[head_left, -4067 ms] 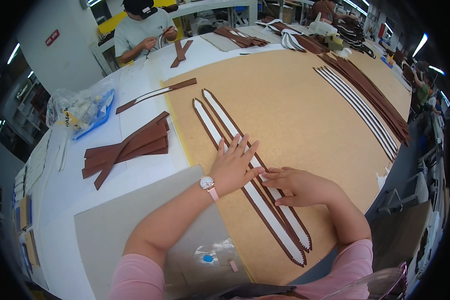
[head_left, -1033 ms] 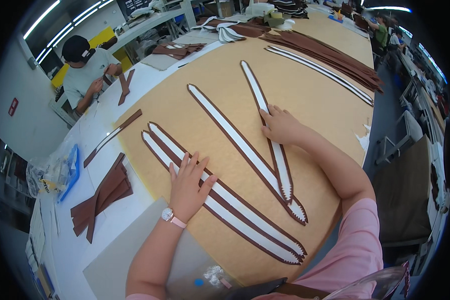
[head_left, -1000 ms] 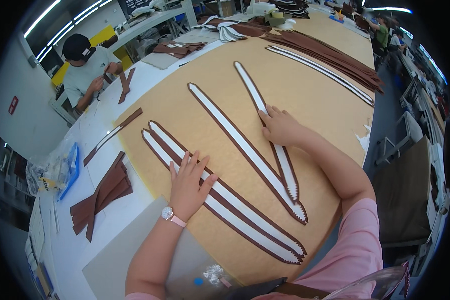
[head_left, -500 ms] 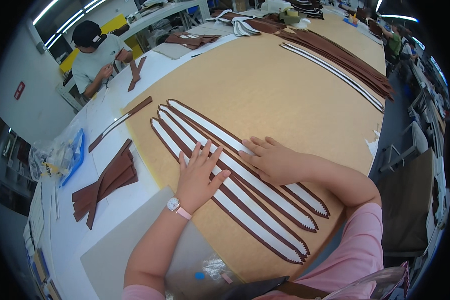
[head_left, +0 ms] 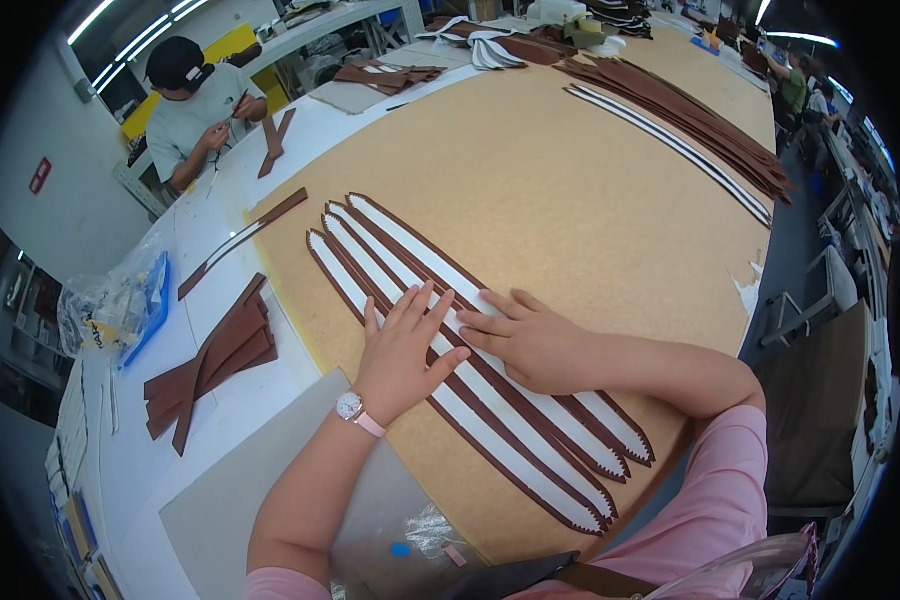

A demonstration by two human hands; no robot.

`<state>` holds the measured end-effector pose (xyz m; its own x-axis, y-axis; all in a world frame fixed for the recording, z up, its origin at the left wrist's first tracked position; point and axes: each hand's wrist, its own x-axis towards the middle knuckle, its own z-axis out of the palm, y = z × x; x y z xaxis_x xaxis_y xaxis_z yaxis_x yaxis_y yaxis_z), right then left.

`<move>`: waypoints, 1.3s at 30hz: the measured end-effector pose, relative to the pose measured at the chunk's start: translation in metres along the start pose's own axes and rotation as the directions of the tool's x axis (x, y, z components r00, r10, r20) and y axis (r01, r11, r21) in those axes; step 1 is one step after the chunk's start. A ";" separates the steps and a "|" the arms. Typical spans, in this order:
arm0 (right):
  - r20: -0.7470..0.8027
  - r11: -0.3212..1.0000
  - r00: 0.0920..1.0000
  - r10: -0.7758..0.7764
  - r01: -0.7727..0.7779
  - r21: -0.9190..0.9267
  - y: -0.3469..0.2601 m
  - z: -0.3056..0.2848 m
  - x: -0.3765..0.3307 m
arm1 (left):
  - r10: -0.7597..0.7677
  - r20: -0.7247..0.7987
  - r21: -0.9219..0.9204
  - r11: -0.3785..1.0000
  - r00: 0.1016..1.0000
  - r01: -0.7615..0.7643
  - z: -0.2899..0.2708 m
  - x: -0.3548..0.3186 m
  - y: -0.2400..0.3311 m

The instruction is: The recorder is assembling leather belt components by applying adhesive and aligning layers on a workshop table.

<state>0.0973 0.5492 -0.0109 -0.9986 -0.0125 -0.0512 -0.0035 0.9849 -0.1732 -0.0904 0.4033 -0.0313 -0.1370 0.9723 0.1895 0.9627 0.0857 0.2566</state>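
Several long brown leather strips with white centres and notched, pointed ends lie side by side on the tan tabletop (head_left: 570, 200), running diagonally. My left hand (head_left: 402, 350), with a watch (head_left: 349, 406) on the wrist, lies flat across the nearer strips, such as the nearest strip (head_left: 475, 428), with fingers spread. Palm down, my right hand (head_left: 535, 345) rests on the farther ones, its fingers stretched toward the left hand. It covers part of the farthest strip (head_left: 610, 422). Neither hand grips anything.
Brown strips (head_left: 225, 355) lie crossed at left, near a blue tray (head_left: 150, 318) with plastic bags. A long stack of brown strips (head_left: 685, 125) lies at the far right. Across the table a person (head_left: 195, 125) handles a small piece. A grey sheet (head_left: 260, 475) lies at near left.
My right hand has slid left and nearer, and its fingers now sit closer to my left hand. The farthest strips have shifted nearer at their lower ends, narrowing the gaps. The left hand stays put.
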 end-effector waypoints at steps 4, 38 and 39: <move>-0.001 0.999 0.999 -0.041 0.041 -0.035 0.008 0.002 0.000 | -0.019 -0.018 0.036 0.999 1.000 0.020 0.003 -0.001 -0.001; -0.514 -0.146 -0.177 0.839 -0.984 0.100 0.328 -0.004 -0.208 | 0.108 -0.029 0.030 0.994 0.994 -0.107 -0.002 -0.001 0.003; -0.494 -0.109 -0.140 0.858 -0.990 0.090 0.333 -0.002 -0.211 | 0.094 -0.020 0.034 0.995 0.995 -0.093 -0.002 -0.001 0.005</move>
<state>0.3066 0.8803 -0.0557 0.1106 0.9323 0.3442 0.9937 -0.1108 -0.0191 -0.0859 0.4020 -0.0280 -0.0508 0.9715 0.2315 0.9786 0.0021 0.2057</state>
